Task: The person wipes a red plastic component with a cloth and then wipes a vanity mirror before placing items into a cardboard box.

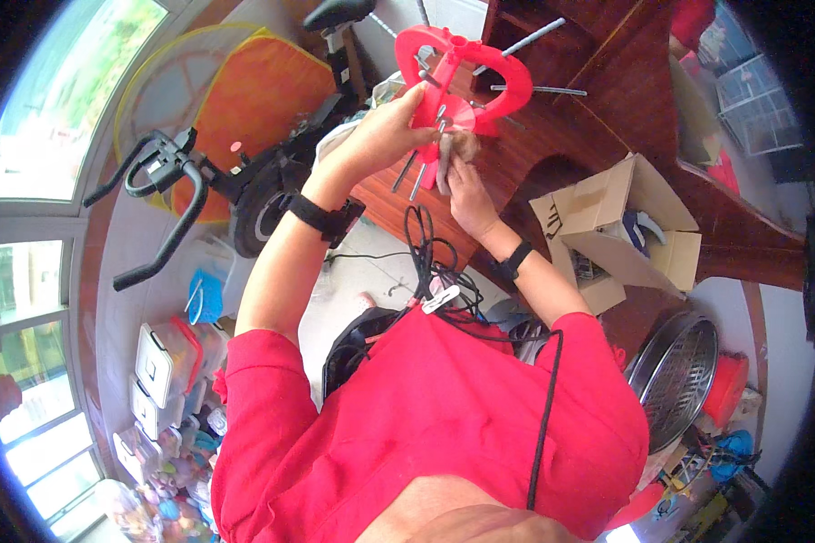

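Note:
A red plastic frame with curved arms and several grey metal rods stands over the brown wooden table. My left hand grips its near part, the thumb lying across the frame beside a rod. With the fingers of my right hand I hold a greyish-brown cloth against the frame's lower part. The cloth hides some of the frame and my fingertips. Both wrists wear black bands.
Right of the table sits an open cardboard box with things inside. An exercise bike stands at the left. Black cable hangs in loops before my body. Clear storage boxes are stacked lower left, and a round metal rack is lower right.

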Available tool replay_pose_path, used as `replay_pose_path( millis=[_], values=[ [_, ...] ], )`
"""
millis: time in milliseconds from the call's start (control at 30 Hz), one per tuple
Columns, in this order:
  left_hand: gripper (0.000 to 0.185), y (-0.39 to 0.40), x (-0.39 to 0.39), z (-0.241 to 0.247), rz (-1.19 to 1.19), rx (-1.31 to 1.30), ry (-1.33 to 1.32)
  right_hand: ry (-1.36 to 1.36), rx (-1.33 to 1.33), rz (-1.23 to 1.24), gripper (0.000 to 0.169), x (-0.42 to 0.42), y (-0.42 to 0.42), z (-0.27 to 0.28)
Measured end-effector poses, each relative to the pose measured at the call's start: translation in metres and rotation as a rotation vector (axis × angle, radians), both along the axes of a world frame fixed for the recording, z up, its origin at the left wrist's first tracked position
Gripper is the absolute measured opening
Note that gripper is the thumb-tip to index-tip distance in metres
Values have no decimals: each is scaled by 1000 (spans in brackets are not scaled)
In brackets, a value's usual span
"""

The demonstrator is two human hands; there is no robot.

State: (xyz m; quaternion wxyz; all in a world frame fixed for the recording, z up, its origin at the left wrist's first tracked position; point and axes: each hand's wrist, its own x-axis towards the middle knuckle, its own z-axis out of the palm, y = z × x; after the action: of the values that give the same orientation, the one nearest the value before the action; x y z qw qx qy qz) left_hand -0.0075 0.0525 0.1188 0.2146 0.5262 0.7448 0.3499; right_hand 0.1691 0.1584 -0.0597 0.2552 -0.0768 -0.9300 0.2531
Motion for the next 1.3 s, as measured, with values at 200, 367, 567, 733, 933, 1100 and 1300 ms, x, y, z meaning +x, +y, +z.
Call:
replay_pose_path(
  millis=[200,367,567,733,933,1100,1300],
  values=[
    [51,1,-2,-5,-1,12,44,0,242,37,37,13,-3,-14],
    [52,2,-3,-3,7,-19,58,12,407,137,30,10,-2,-2],
    [58,0,-5,-4,-21,10,1,-96,452,97,34,0,-15,-20],
    [58,0,0,5,-9,-20,-39,-177,124,229,29,7,-22,-15],
    [61,1,0,4,4,-36,25,-393,-927,59,31,19,10,104],
    [61,2,0,-1,-3,-13,-4,227,-655,-158,38,9,58,162],
    [60,4,-1,0,18,-25,-19,357,351,-238,44,-61,73,192]
  ],
)
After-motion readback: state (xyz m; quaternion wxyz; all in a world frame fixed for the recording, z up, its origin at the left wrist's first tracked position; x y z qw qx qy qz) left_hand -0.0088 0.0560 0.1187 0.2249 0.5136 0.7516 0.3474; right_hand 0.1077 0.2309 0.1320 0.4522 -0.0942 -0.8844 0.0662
